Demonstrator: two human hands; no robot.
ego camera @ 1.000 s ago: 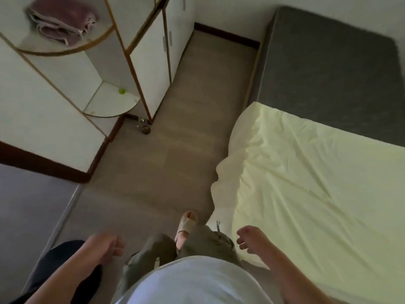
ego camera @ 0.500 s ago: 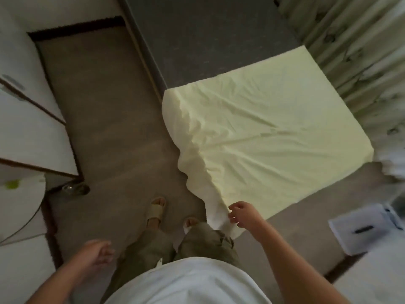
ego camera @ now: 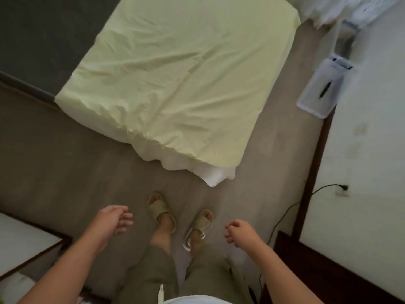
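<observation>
Over the floor [ego camera: 65,163], at bottom of view, L hand [ego camera: 114,220] & R hand [ego camera: 240,234] are held apart w/ fingers loosely curled, nothing gripped, either side of two sandalled feet [ego camera: 162,212]. Pale yellow sheet [ego camera: 179,80] is spread over a grey mattress [ego camera: 43,36], well ahead of both hands, its rumpled near corner drooping toward the floor. A clear plastic box [ego camera: 306,102] w/ a pen is seen at right by the wall.
</observation>
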